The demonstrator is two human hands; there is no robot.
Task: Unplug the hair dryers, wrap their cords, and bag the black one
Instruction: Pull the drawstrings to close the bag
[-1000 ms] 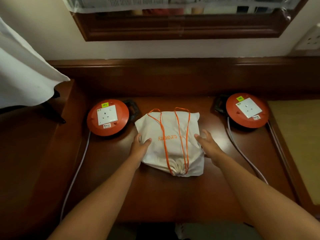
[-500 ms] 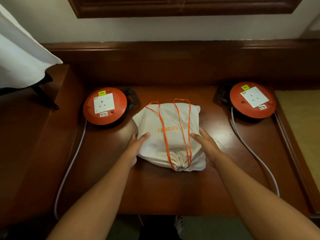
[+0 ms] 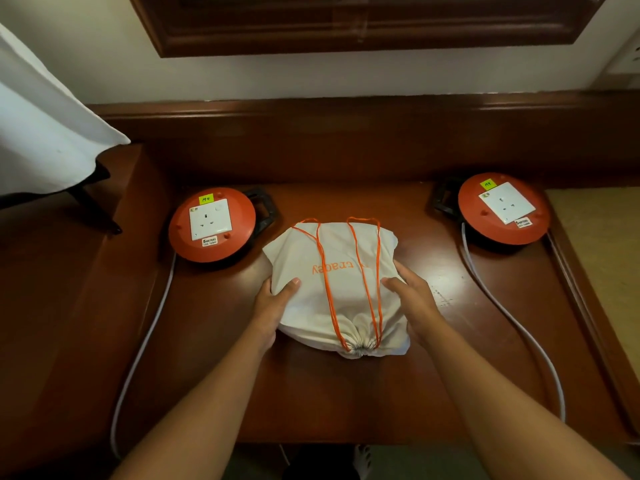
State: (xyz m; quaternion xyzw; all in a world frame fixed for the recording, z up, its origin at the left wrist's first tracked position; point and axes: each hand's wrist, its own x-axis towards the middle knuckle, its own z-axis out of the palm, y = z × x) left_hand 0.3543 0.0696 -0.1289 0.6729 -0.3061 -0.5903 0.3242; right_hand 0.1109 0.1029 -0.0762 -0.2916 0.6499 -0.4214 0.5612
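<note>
Dark red-brown wood fills the view: a bench [image 3: 346,393] with a raised back ledge under a pale wall and a framed mirror's lower edge. Nearest the camera, two bare forearms reach forward. The left hand [image 3: 273,303] holds the left flank of a cream drawstring bag [image 3: 339,292], thumb lying on top of the cloth; the right hand [image 3: 412,299] holds the right flank the same way, fingers curled round the side. The bag lies in the middle of the bench, bulging, its mouth gathered tight toward the person, with orange cords [image 3: 349,271] running over the top. Its fullness suggests the black dryer is already inside, though the contents are hidden, and no dryer shows anywhere else.

Judging by this, the task is at its last step: bagging looks done and the bag is being settled or about to be lifted. The next move would call for an even lift from both sides, or simply letting go.

Orange print on the bag, upside down to the camera, reads roughly "tracey". Farther back, a left cable reel [image 3: 213,225] and a right cable reel [image 3: 504,207] each carry a white socket with nothing plugged in, a yellow-green tag marked "M4", and a sticker reading "5 METERS". White cloth [image 3: 45,133] hangs at far left.
</note>
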